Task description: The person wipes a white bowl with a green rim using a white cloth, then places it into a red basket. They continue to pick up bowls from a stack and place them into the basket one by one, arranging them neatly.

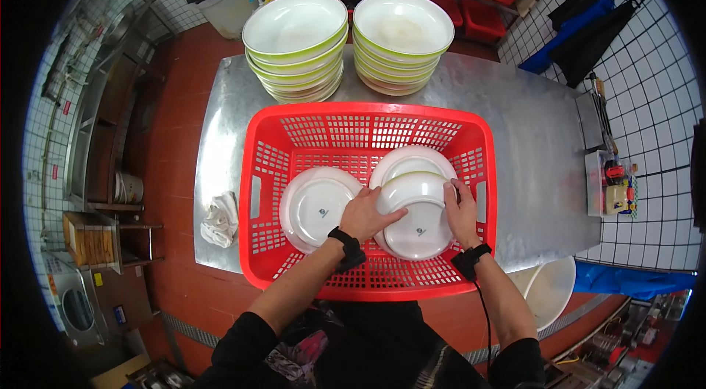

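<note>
Both my hands are inside a red plastic basket (368, 109) on the steel table, at an upside-down white bowl (418, 226) with a green rim band. My left hand (368, 215) is on its left side, the thumb lying over its base. At its upper right edge, my right hand (462, 210) grips the rim. Under and behind this bowl lies another white bowl (411, 156), partly covered. To the left, an overturned white bowl (317, 212) rests on the basket floor, its base bearing a small printed mark.
Two tall stacks of green-and-white bowls, a left stack (298, 25) and a right stack (404, 25), stand behind the basket. A crumpled white cloth (220, 219) lies on the steel table (540, 157). A clear plastic bin (594, 182) sits at the right by the tiled wall.
</note>
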Motion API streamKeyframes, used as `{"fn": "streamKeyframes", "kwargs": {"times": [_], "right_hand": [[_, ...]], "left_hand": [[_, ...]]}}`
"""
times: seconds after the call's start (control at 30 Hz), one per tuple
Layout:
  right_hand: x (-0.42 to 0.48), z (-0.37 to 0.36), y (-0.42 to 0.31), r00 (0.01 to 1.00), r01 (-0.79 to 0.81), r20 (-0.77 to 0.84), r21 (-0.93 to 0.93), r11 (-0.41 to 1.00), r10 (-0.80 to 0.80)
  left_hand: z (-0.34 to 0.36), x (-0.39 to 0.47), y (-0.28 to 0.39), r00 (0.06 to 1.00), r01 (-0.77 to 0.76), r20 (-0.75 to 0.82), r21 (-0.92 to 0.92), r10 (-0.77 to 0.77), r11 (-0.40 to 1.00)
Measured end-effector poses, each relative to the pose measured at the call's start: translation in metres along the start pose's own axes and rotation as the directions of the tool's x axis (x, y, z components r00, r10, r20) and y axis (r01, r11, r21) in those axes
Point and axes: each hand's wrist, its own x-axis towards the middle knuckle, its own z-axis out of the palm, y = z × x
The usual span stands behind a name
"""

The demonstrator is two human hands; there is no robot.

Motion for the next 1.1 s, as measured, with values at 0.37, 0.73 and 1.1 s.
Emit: {"fn": "streamKeyframes", "kwargs": {"times": [0.37, 0.73, 1.1], "right_hand": [[-0.007, -0.008, -0.023, 0.993, 0.004, 0.122, -0.007, 1.0, -0.003], [0.003, -0.011, -0.027, 0.996, -0.017, 0.091, 0.174, 0.985, 0.001], [0.143, -0.037, -0.12, 0.973, -0.09, 0.232, 0.295, 0.951, 0.021]], "left_hand": [[0.004, 0.005, 0.002, 0.973, -0.23, -0.033, -0.057, 0.229, 0.972], [-0.014, -0.026, -0.011, 0.951, -0.286, -0.107, 0.055, 0.29, 0.957], [-0.13, -0.197, -0.084, 0.804, 0.18, -0.594, 0.211, -0.021, 0.961]]}}
